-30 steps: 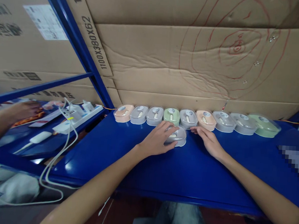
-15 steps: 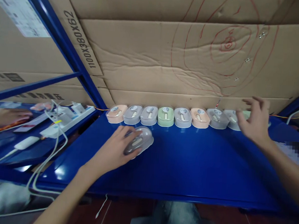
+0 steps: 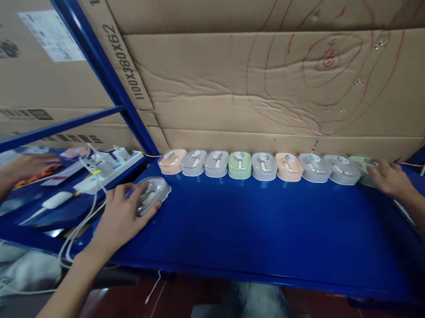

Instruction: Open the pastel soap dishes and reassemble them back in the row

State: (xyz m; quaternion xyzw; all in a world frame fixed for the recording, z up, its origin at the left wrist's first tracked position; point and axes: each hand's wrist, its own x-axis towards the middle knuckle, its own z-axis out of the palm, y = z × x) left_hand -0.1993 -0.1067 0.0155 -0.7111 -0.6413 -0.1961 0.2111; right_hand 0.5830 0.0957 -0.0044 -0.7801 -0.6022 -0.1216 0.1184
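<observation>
the grey mouse case lies at the desk's left front, long axis toward one o'clock, under the curled left hand gripping it from seven o'clock. the right hand, fingers loosely spread, rests on the green case ending the row, far off at three o'clock.

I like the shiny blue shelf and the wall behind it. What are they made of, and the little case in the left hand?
The blue shelf looks like painted metal: glossy, smooth, it mirrors light. The wall behind is brown cardboard, matte, creased, with printed numbers. The grey case under the left hand seems to be plastic, with a clear glossy lid, though that is hard to tell.
</observation>
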